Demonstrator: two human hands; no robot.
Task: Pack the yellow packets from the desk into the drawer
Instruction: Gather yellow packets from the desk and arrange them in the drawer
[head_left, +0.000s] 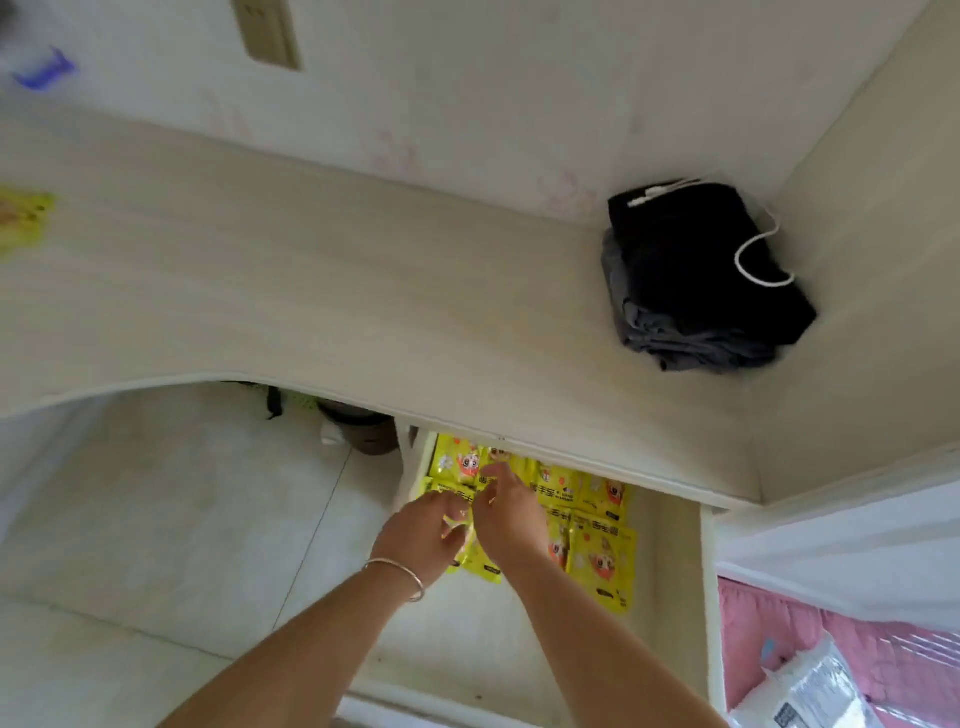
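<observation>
The open drawer (670, 551) under the desk's front edge holds several yellow packets (597, 551) laid flat with cartoon prints. My left hand (421, 535), with a silver bangle on the wrist, and my right hand (506, 514) are both down in the drawer's left part, fingers curled on a yellow packet (483, 564) lying there. Part of that packet is hidden under my hands. Another yellow packet (21, 221) lies blurred on the desk (311, 291) at the far left edge.
A folded pile of black and grey clothes (701, 280) with a white cord sits in the desk's right corner. A dark bin (363, 428) stands on the floor under the desk. Pink bedding (841, 654) with a plastic bag lies at the lower right.
</observation>
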